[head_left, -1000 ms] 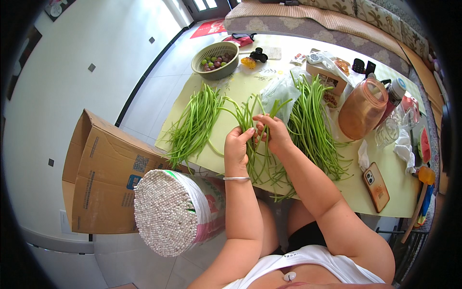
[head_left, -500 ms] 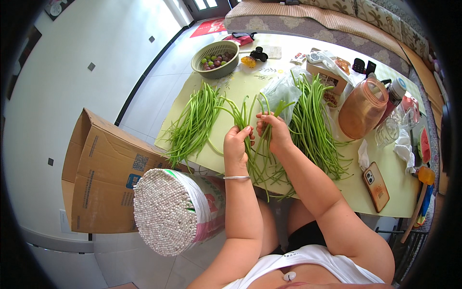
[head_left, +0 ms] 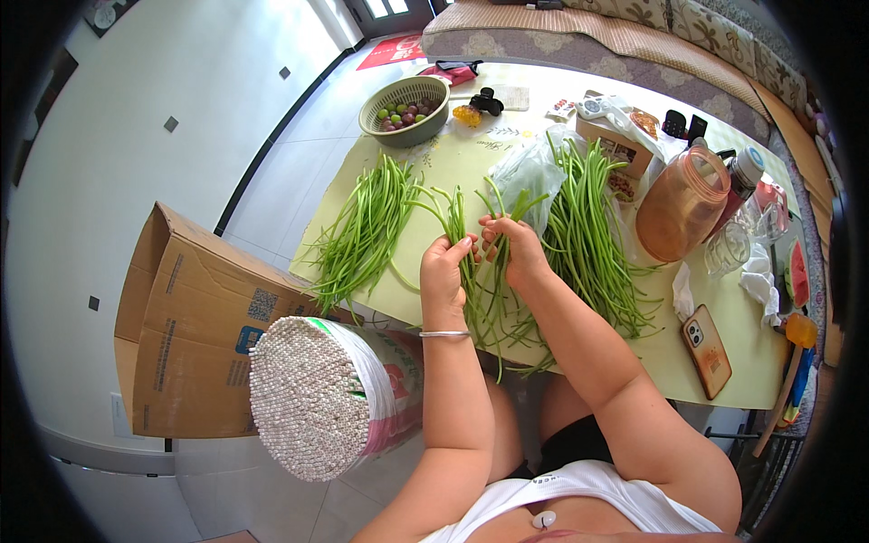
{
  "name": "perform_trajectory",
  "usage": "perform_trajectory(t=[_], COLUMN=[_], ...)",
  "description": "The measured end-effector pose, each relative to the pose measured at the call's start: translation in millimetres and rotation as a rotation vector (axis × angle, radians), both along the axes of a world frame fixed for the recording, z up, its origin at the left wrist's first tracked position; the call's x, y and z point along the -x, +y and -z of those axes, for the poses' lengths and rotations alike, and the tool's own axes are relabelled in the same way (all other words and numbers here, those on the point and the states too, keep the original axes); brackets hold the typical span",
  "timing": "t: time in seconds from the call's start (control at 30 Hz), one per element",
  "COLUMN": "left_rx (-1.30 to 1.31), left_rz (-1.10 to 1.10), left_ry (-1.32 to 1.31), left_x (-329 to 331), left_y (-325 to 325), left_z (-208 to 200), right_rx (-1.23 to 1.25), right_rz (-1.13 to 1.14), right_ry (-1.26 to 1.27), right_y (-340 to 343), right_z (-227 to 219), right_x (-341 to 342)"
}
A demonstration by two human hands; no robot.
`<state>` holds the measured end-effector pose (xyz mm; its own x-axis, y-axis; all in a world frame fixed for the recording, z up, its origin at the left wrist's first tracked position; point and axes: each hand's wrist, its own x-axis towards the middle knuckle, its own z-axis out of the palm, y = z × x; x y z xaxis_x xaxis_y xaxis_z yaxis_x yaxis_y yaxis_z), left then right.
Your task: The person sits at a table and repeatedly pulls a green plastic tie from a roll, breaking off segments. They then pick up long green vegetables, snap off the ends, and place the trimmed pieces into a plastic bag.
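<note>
My left hand (head_left: 445, 271) is closed round a small bunch of long green vegetable stems (head_left: 455, 217), whose tops stick up past the thumb. Just to its right, my right hand (head_left: 516, 246) pinches several more stems of the same kind, their lower ends hanging toward the table's near edge. A loose pile of stems (head_left: 371, 226) lies on the table at left. The larger pile (head_left: 588, 235) lies to the right of my right hand, partly covered by my forearm. A crumpled clear plastic bag (head_left: 525, 172) sits behind my right hand.
On the table (head_left: 480, 172) are a colander of grapes (head_left: 407, 113), an orange-tinted jug (head_left: 683, 206), a flask (head_left: 744, 172), a glass (head_left: 727, 249) and a phone (head_left: 706, 351). At left stand a cardboard box (head_left: 208, 335) and a wrapped bundle of thin white sticks (head_left: 312, 398).
The stems in my two hands have shifted slightly, and their tops in the left hand sit closer together. My right hand has moved a little; the piles look the same.
</note>
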<state>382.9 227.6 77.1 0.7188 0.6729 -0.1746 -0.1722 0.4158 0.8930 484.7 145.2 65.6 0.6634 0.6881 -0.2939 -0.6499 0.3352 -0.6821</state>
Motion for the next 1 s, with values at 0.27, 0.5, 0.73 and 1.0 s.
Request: perform_trajectory(t=[0.27, 0.5, 0.73, 1.0], left_rx=[0.020, -0.044, -0.080, 0.011], left_rz=[0.094, 0.052, 0.007, -0.093], left_ry=[-0.028, -0.016, 0.049, 0.017], left_x=[2.2, -0.2, 1.5, 4.0], left_y=[-3.7, -1.4, -2.7, 3.1], left_z=[-5.0, 2.5, -0.8, 0.0], right_rx=[-0.017, -0.068, -0.069, -0.054], right_rz=[-0.149, -0.163, -0.106, -0.049], right_ry=[0.041, -0.077, 0.021, 0.025], right_y=[-3.2, -0.7, 1.7, 3.1], right_z=[-7.6, 3.5, 8.1, 6.1], right_x=[1.2, 1.0, 0.0, -0.6])
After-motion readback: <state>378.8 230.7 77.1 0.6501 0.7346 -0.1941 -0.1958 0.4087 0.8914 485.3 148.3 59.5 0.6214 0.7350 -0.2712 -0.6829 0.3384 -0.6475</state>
